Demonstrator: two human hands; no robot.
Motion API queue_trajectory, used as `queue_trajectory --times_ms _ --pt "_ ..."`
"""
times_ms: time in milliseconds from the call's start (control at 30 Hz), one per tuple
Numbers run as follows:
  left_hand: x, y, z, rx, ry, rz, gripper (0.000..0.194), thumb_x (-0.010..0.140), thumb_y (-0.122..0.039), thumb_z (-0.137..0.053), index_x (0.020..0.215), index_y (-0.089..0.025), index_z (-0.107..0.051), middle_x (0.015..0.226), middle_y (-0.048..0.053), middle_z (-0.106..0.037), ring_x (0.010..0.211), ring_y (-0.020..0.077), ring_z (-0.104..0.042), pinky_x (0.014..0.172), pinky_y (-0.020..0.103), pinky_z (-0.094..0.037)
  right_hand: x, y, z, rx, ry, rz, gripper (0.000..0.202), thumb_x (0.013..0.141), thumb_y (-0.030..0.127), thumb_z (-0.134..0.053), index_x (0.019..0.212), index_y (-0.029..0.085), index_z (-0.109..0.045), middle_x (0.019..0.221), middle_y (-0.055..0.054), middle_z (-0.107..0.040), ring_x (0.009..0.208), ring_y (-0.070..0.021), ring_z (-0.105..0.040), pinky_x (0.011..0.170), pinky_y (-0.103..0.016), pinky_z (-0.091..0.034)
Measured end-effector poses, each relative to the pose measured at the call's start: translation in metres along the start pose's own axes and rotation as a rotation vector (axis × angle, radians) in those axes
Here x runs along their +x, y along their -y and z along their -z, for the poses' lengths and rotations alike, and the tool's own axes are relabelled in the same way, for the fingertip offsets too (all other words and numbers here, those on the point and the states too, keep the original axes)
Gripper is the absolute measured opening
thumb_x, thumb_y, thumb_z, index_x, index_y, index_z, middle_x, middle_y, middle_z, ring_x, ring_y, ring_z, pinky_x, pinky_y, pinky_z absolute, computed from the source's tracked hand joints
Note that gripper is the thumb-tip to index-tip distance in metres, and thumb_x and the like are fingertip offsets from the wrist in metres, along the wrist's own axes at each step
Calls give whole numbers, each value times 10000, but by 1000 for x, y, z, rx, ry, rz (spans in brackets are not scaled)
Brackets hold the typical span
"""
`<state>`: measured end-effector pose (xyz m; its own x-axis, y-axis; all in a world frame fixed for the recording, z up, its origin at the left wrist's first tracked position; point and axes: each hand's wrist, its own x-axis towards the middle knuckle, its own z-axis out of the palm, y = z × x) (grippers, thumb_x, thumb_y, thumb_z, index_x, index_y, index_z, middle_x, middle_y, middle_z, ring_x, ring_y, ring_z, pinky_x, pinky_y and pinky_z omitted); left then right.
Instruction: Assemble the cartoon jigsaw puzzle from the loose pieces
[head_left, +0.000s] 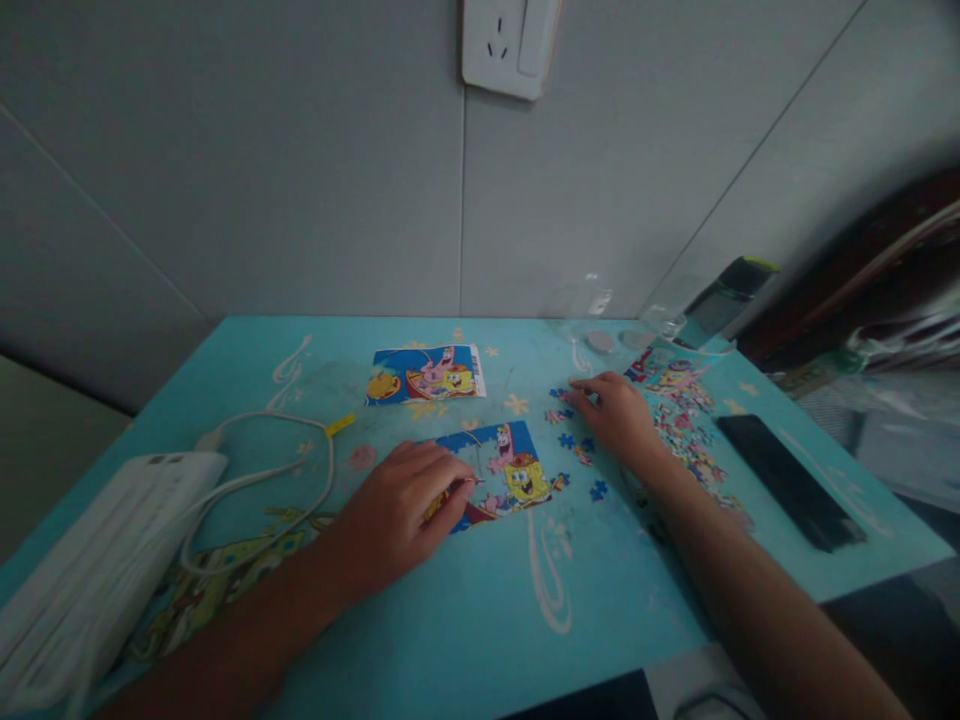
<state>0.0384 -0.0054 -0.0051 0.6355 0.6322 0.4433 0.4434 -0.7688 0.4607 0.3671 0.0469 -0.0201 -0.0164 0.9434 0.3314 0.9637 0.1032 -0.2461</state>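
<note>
"Status on both sides?"

"Left hand (416, 500) lies over the left part of a part-joined jigsaw (525, 480) on the tabletop (480, 620), thumb and forefinger nearly meeting. Whether that grip has a piece, I can't tell from my remote seat. Right hand (619, 415) reaches among loose pieces (566, 440) to the right of the jigsaw. Thumb and forefinger slightly apart, tips at a blue piece (557, 394). Hold or mere touch: can't tell."

"What worries you?"

"Left palm, mostly. If it slides while pressing, I judge the joined part could skew or split. Right forearm passes close by the heap of pieces (686, 430); a careless sweep could scatter it. White cable (331, 465) loops near the left arm, and a snag might tug the power strip (135, 520). Light is dim and blue pieces look alike, so a mismatch is possible."

"Anything legible?"

"No brand I can read. Picture card (424, 377) behind the jigsaw: cartoon print, SpongeBob by the look of it, matching the jigsaw; marks on its white right edge too small to read. Yellow tag (340, 426) on the cable: no text I can make out. Wall socket (499, 48): no lettering visible."
</note>
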Motion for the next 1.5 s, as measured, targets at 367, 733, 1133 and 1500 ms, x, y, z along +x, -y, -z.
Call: queue_trajectory --times_ms 367,733,1133,1500 --pt "-11 -10 -5 0 416 -280 130 979 -281 -534 890 -217 -605 856 2 -614 854 183 -544 867 376 -378 -2 9 7 140 61 -23 209 904 336 -630 960 191 -770 852 -59 -740 747 -201 -663 707 -312 -480" --pt "-12 -7 -9 47 362 -309 181 984 -334 -552 864 -211 -606 867 7 -626 879 190 -562 855 376 -360 -45 83 24 617 379 70 232 934 392 -629 1072 278 -778 949 -6 -778 793 -176 -681 696 -290 -514" --pt "-12 -7 -10 84 337 -284 217 959 -418 -598 920 -208 -636 991 40 -678 975 221 -597 881 393 -369 -54 90 21 655 487 63 225 916 293 -654 1110 296 -768 1060 -7 -782 882 -222 -746 808 -369 -593" --pt "0 -2 -6 278 153 -64 212 1003 -250 -488 903 -180 -660 838 42 -604 833 214 -523 741 381 -354 -54 99 10 596 401 104 174 943 325 -631 1024 274 -776 917 15 -787 777 -181 -714 703 -292 -540"
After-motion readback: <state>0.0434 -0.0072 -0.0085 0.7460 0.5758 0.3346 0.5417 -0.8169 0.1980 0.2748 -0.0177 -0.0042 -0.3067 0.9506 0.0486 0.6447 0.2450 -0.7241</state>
